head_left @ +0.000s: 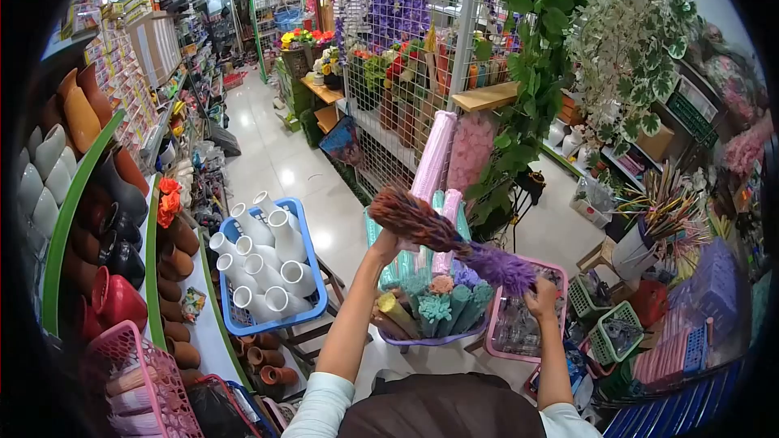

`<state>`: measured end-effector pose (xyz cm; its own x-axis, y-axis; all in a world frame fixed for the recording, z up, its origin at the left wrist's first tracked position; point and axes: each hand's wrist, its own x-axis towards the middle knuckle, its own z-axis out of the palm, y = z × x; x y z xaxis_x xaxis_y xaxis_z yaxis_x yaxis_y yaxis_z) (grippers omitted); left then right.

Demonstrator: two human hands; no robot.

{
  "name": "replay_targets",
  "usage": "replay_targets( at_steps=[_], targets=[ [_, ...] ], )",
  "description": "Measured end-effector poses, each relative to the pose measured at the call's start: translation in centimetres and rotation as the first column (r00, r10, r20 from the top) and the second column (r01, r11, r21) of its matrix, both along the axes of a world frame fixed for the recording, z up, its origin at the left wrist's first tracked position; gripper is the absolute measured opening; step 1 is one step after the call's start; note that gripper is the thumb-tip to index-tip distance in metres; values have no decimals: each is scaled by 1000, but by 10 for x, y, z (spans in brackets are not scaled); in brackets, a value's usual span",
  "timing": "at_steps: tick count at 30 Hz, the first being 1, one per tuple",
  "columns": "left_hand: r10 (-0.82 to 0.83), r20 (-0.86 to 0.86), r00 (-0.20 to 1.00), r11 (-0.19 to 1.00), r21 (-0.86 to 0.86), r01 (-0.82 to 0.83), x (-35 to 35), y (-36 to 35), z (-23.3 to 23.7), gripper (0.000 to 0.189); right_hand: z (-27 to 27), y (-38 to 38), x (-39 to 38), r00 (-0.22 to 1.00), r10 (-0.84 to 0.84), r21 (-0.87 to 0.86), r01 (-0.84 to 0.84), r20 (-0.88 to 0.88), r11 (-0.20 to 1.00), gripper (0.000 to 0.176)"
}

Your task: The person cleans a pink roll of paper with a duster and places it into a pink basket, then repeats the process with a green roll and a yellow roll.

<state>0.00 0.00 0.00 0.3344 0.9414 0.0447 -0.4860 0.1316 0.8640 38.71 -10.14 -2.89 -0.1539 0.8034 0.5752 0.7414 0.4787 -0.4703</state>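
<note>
A bundle of fuzzy stems (430, 223), like pipe cleaners, lies slantwise across the middle of the view, brown-orange at its upper left and purple at its lower right. My left hand (391, 245) is closed around its brown part from below; the bundle hides most of those fingers. At the purple end, my right hand (540, 298) is closed on the tips. Just beneath stands a purple basket (430, 341) packed with upright bundles in mint, pink, yellow and purple; the mint bundle (434, 308) shows at the front.
On the left, a blue basket (323, 296) holds several white vases (296, 277), beside shelves of pottery (182, 264). A pink basket (560, 269) sits at the right, near green baskets (614, 332). Ahead are a wire grid (389, 97) and hanging leaves (531, 57).
</note>
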Motion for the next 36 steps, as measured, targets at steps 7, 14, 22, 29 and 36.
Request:
replay_targets(
  at_steps=[7, 14, 22, 29, 36],
  targets=[
    [-127, 41, 991, 949, 295, 109, 6, -17, 34, 79, 33, 41, -3, 968, -240, 103, 247, -78, 964, 25],
    [9, 198, 980, 985, 165, -43, -10, -13, 19, 59, 47, 29, 2, 983, 58, 128, -81, 174, 989, 19],
    [-99, 77, 992, 954, 290, 73, -1, -11, 36, 72, 59, 49, -9, 975, -220, 197, 209, 37, 958, 22],
    [-218, 341, 914, 966, 209, 152, -10, 3, 19, 41, 65, 35, -9, 955, 120, 209, -180, 270, 961, 30],
    [-56, 4, 998, 980, 192, 54, 4, -17, 40, 53, 55, 52, -11, 983, -163, 216, 142, 81, 966, 29]
  ],
)
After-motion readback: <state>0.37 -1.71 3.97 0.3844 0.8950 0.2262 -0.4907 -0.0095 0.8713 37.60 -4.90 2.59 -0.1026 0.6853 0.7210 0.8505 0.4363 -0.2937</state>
